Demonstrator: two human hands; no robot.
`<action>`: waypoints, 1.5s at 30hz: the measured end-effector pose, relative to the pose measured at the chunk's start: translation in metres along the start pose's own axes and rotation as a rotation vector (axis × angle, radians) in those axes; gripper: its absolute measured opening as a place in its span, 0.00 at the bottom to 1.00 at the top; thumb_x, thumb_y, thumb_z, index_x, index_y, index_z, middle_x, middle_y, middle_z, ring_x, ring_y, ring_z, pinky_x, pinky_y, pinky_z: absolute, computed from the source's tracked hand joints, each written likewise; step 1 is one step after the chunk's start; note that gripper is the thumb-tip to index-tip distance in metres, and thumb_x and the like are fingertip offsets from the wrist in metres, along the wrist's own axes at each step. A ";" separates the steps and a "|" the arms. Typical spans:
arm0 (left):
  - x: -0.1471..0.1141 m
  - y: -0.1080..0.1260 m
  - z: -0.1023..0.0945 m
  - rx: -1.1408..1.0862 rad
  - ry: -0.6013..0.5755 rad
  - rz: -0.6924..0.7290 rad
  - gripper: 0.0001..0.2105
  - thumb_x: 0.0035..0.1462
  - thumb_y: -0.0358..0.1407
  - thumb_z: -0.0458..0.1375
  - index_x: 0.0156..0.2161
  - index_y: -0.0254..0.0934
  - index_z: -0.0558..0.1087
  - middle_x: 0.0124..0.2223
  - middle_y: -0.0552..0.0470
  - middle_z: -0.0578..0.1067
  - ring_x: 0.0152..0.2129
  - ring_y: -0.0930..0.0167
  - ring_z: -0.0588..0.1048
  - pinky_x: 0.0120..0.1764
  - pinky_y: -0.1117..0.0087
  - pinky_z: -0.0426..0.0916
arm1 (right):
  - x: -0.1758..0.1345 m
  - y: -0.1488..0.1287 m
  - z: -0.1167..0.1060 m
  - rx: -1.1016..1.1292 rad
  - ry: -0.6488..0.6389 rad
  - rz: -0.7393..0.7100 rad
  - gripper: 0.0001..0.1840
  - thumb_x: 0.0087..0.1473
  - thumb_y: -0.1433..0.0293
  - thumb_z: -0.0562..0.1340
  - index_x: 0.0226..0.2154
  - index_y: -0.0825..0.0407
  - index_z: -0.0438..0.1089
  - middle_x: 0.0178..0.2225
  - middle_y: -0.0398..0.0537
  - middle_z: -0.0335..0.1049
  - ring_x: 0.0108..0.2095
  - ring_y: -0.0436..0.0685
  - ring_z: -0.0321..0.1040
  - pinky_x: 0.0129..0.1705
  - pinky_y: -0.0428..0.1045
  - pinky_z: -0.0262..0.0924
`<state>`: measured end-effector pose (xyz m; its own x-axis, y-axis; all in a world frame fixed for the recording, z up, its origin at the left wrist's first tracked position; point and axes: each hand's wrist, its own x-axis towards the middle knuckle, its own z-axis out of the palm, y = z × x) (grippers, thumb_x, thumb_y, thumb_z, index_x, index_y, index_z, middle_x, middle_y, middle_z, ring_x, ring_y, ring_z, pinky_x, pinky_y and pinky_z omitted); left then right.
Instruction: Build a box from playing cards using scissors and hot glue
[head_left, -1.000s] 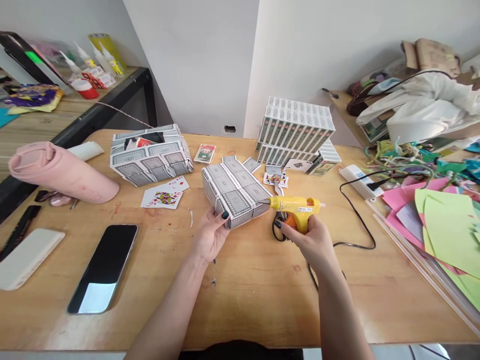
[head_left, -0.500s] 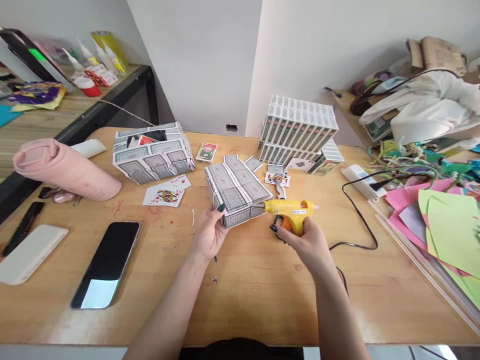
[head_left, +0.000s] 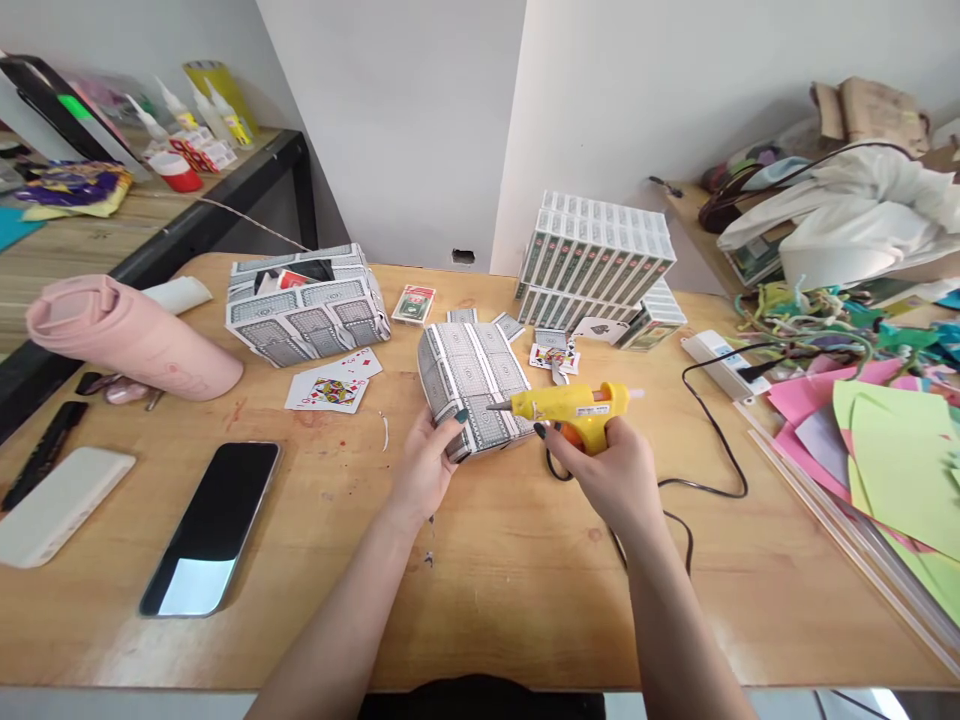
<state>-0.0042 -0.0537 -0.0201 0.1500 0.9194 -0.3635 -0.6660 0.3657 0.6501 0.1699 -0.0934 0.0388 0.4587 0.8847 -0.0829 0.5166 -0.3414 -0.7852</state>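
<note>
My left hand (head_left: pixel 429 462) grips the near left corner of a box covered in playing cards (head_left: pixel 474 375), thumb on its top face. The box is tilted, its grey card backs facing me. A yellow hot glue gun (head_left: pixel 570 404) is in my right hand (head_left: pixel 611 470), fingers wrapped round its handle. Its metal nozzle points left, over the near part of the box; whether it touches the cards I cannot tell. A clear glue stick (head_left: pixel 636 394) pokes out of the gun's back end.
A second card-covered box (head_left: pixel 307 310) stands at the back left, near loose playing cards (head_left: pixel 330 387). Stacked card packs (head_left: pixel 600 245) stand at the back right. A phone (head_left: pixel 214 530) and pink bottle (head_left: pixel 142 340) lie left. A black cord (head_left: pixel 716 430) reaches a power strip (head_left: pixel 727 365).
The box has turned and tipped in my left hand, showing its top face more steeply. The glue gun's nozzle has moved left and slightly up, from the box's right edge to over it.
</note>
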 end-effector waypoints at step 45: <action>0.001 0.002 -0.001 -0.105 -0.027 -0.098 0.08 0.60 0.29 0.53 0.42 0.34 0.73 0.38 0.50 0.79 0.33 0.74 0.78 0.36 0.75 0.74 | 0.006 -0.035 0.011 -0.808 0.263 -0.738 0.05 0.50 0.69 0.55 0.31 0.54 0.63 0.23 0.46 0.70 0.23 0.53 0.65 0.21 0.46 0.37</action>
<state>-0.0059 -0.0523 -0.0202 0.2369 0.8842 -0.4026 -0.7201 0.4379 0.5382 0.1469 -0.0723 0.0594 -0.0640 0.8934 0.4447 0.9977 0.0480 0.0473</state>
